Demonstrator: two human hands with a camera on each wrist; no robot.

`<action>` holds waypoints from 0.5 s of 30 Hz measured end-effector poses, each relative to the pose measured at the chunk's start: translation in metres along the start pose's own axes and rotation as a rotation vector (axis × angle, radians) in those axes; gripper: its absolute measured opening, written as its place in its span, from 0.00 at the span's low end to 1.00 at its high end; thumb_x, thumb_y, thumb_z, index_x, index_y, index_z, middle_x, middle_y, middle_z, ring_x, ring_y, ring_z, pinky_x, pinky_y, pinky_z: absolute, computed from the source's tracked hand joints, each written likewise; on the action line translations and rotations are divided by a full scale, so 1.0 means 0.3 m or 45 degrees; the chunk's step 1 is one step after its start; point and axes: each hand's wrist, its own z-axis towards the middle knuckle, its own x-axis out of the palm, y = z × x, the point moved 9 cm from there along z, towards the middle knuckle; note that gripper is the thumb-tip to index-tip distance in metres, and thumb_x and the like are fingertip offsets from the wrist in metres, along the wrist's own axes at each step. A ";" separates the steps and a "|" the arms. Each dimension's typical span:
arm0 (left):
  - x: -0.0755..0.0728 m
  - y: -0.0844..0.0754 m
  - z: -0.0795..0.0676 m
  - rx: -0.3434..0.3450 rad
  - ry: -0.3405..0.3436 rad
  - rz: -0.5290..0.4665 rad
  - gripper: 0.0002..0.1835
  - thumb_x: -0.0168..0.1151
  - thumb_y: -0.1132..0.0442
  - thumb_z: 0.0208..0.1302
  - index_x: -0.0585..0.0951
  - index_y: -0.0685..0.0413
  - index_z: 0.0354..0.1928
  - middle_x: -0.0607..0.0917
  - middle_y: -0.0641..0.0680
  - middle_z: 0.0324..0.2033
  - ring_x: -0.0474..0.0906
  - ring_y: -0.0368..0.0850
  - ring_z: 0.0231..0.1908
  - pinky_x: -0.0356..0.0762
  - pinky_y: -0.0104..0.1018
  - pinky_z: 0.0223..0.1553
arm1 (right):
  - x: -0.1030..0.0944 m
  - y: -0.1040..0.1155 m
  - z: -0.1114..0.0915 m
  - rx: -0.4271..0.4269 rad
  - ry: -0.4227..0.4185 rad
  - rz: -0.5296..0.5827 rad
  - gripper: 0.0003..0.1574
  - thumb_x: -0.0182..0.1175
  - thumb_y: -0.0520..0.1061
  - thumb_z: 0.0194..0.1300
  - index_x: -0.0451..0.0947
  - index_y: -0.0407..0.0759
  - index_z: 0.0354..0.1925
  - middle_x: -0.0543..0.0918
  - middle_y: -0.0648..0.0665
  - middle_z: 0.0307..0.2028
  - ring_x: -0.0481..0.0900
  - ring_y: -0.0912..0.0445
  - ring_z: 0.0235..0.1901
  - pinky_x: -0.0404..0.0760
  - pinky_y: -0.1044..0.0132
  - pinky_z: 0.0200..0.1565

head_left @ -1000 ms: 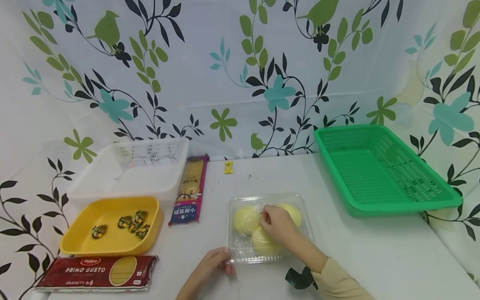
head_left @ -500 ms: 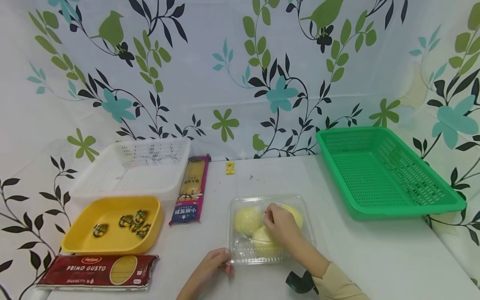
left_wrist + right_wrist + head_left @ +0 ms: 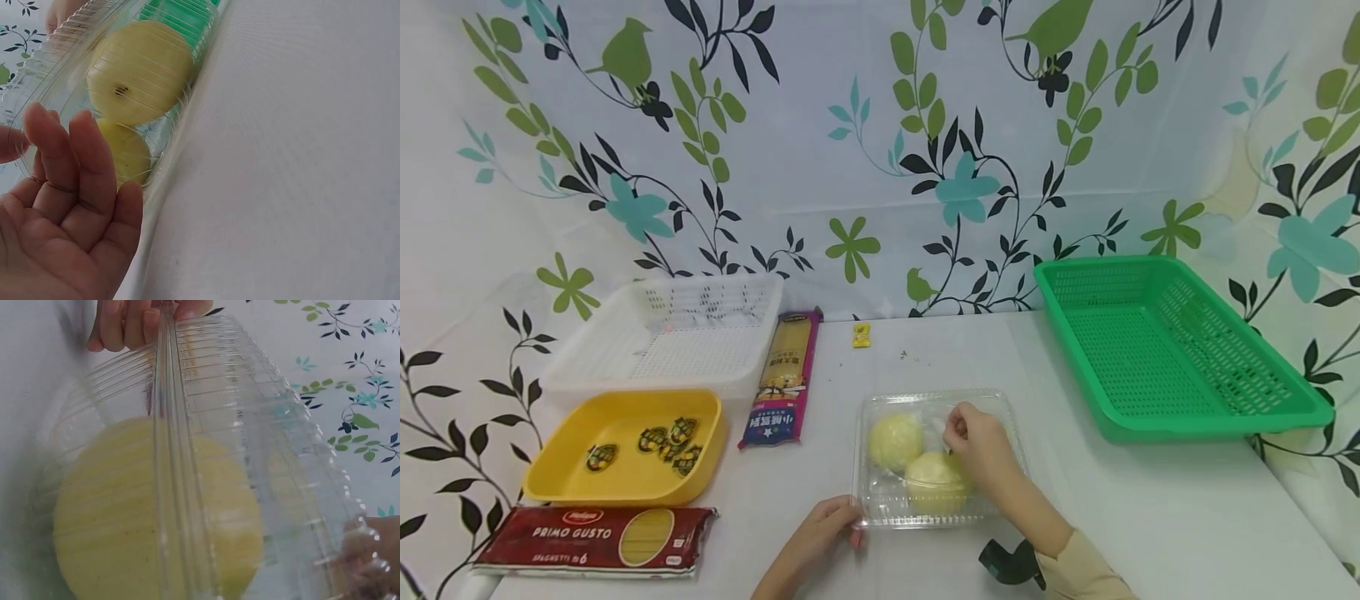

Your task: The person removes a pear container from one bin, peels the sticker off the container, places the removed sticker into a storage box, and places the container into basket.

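A clear plastic clamshell box (image 3: 871, 500) lies on the white table in the head view, holding round pale-yellow fruit that look like pears. One pear (image 3: 896, 442) sits at its left, another (image 3: 937, 482) at the front; the place where a third lay is covered by my right hand. My left hand (image 3: 822, 537) pinches the rim at the box's front-left corner; in the right wrist view the left fingers (image 3: 134, 325) and thumb lie on either side of it. My right hand (image 3: 988, 450) is over the box's right part, fingers bent; whether it holds anything is hidden.
To the left stand a yellow tray (image 3: 568, 450) with several wrapped candies (image 3: 681, 431), a white basket (image 3: 655, 367), and two spaghetti packs (image 3: 595, 537) (image 3: 784, 379). One yellow wrapper (image 3: 861, 335) lies behind the box. A green basket (image 3: 1157, 358) stands at the right.
My right hand has shifted to the right over the box, uncovering more of the front pear and hiding the one at the back right. The left hand keeps its place at the corner.
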 end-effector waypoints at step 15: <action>-0.010 -0.019 0.007 0.097 -0.039 0.099 0.16 0.43 0.68 0.64 0.68 0.82 0.30 0.72 0.47 0.15 0.69 0.38 0.20 0.66 0.29 0.29 | -0.064 -0.030 -0.020 -0.063 -0.137 -0.036 0.10 0.55 0.26 0.49 0.69 0.38 0.23 0.72 0.51 0.17 0.68 0.62 0.16 0.69 0.73 0.17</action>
